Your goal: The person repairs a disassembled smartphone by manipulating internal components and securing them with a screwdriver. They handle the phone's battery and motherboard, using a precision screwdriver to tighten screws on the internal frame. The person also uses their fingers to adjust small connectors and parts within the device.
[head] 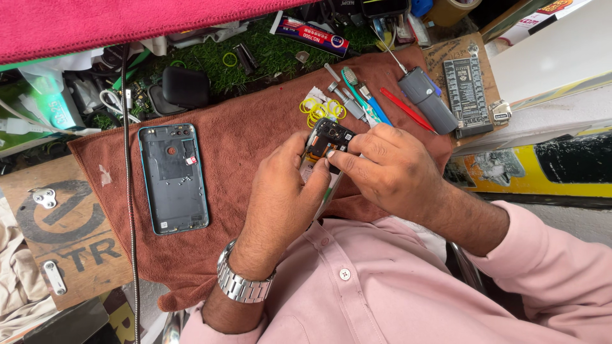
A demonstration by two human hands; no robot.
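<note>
Mostly hidden between left hand [280, 191] and right hand [382, 169], both closed on it above the brown towel [248, 134]: opened phone [328, 139], dark inner parts exposed at top.

One opened phone [326, 143], one phone back cover [173, 178], one toothbrush [363, 94], one red stick [407, 109], one grey screwdriver [426, 99], one brown towel [248, 134].

Bright, even daylight — soft shadows, sharp focus, slight bending at edges.
</note>
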